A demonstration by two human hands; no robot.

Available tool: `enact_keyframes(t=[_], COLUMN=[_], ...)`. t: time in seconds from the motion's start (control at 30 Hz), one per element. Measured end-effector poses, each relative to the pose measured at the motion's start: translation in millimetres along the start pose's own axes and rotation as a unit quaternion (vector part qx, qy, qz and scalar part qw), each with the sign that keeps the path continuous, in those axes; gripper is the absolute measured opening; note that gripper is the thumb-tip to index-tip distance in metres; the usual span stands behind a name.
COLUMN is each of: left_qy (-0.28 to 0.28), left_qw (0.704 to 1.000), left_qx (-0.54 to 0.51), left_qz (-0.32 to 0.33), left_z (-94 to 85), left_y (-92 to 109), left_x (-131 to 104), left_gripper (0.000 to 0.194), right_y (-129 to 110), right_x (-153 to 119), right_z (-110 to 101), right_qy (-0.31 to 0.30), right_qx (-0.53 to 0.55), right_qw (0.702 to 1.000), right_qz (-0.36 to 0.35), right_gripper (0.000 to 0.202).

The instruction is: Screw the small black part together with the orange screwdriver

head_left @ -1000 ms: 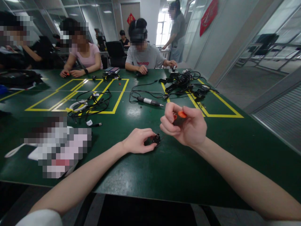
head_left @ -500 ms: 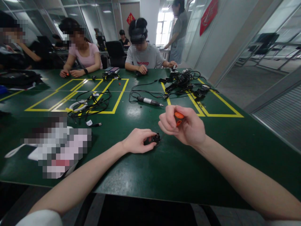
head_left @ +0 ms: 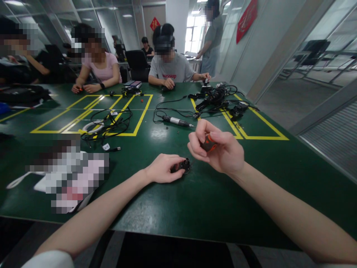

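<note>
My left hand (head_left: 164, 168) rests low on the green table (head_left: 156, 208), fingers and thumb closed round a small black part (head_left: 186, 165). A short round collar sticks up from that part's right end; most of its body is hidden by my fingers. Up and to the right, my right hand (head_left: 217, 149) is raised above the table and curled round the dark grey and orange handle of a screwdriver (head_left: 209, 143). I cannot make out its shaft clearly. The two hands are close together but apart.
Ahead lies a black and silver pen-shaped electric tool (head_left: 175, 120) with a cord. Tangled black cables (head_left: 216, 96) lie at the back right, a cable coil (head_left: 104, 124) at the left. A blurred-out pouch (head_left: 80, 178) is near my left arm. Co-workers sit across the table.
In my right hand the screwdriver handle has turned, so more of its dark grey side shows and the orange end less. My left hand holds the black part in the same place.
</note>
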State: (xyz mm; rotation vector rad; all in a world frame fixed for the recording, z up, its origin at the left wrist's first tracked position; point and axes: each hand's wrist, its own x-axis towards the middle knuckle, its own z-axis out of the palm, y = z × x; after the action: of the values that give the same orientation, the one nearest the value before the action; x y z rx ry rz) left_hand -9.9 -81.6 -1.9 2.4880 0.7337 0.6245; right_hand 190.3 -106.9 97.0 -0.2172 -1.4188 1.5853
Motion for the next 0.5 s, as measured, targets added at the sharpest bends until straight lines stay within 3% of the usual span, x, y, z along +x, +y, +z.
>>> enact_keyframes(t=[0.37,0.5], left_qy=[0.018,0.005], left_qw=[1.0,1.0], left_qx=[0.004,0.015], left_qz=[0.009,-0.008], left_z=[3.0,1.7], left_y=[-2.3,-1.1], left_x=[-0.2,-0.3], left_gripper=[0.015,0.012], right_y=[2.4,3.4], right_x=[0.6,-1.3], right_z=[-0.8,0.6], right_qy=[0.014,0.009], right_qx=[0.007,0.012], right_qw=[1.0,1.0], right_qz=[0.004,-0.001], right_gripper=[0.05,0.044])
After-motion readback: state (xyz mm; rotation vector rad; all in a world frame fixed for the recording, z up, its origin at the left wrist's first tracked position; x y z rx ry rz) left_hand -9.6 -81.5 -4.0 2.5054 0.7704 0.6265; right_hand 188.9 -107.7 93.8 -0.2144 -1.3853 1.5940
